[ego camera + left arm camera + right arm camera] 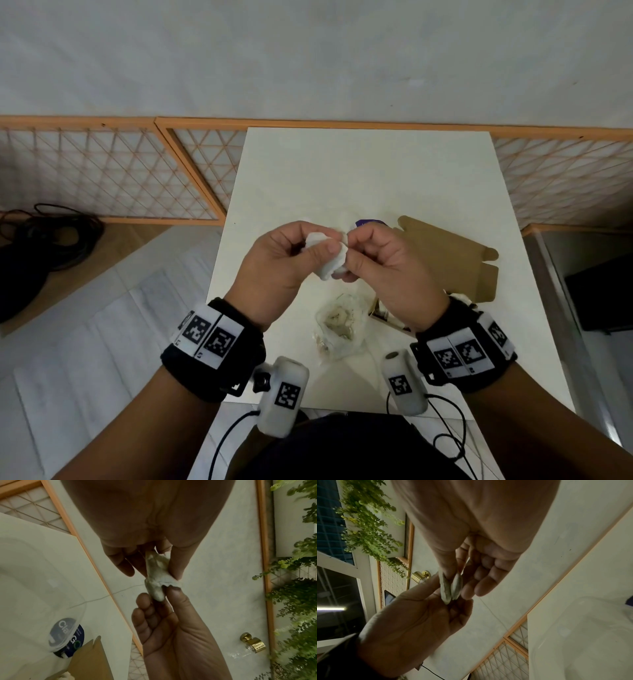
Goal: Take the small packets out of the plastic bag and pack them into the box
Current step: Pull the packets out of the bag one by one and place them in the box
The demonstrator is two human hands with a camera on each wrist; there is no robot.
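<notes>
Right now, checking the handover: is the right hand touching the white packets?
Touching. The left wrist view shows the right hand pinching the white packets, which the left hand also pinches.

Black wristbands (219,349) (white fiducial tags), cabled white wrist cameras (282,397).

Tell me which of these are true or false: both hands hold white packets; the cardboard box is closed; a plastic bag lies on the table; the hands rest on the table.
1. Both hands hold white packets: true. The left hand and the right hand pinch the white packets between them.
2. The cardboard box is closed: false. The cardboard box lies with its flaps open.
3. A plastic bag lies on the table: true. The plastic bag lies on the table, below the hands.
4. The hands rest on the table: false. They are raised above it.
</notes>
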